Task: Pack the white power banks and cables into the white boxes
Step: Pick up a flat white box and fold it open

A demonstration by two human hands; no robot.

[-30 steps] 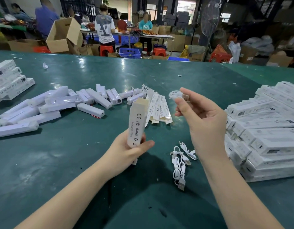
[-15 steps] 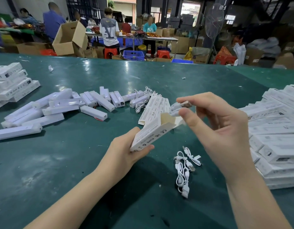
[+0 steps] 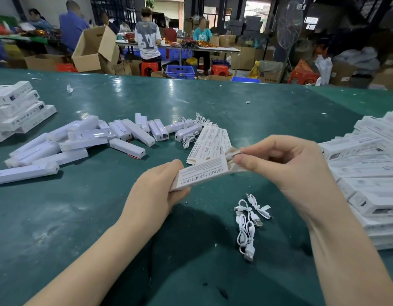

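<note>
My left hand (image 3: 153, 195) grips the near end of a white box (image 3: 202, 174) held almost level above the green table (image 3: 80, 217), its open end pointing right. My right hand (image 3: 286, 166) pinches a coiled white cable (image 3: 232, 155) at that open end, partly inside the box. Several loose white power banks (image 3: 80, 140) lie in a heap at the left. A few more white cables (image 3: 248, 221) lie on the table below my right hand. Flat leaflets or unfolded boxes (image 3: 211, 142) sit just behind the held box.
Stacks of closed white boxes stand at the far left (image 3: 16, 109) and along the right edge (image 3: 367, 173). More cables (image 3: 191, 129) lie by the power banks. Beyond the table, people work among cardboard cartons (image 3: 94, 51), red stools and blue crates.
The box in my left hand has tipped from upright to nearly level. My right hand has brought the cable down from the air to the box's open end.
</note>
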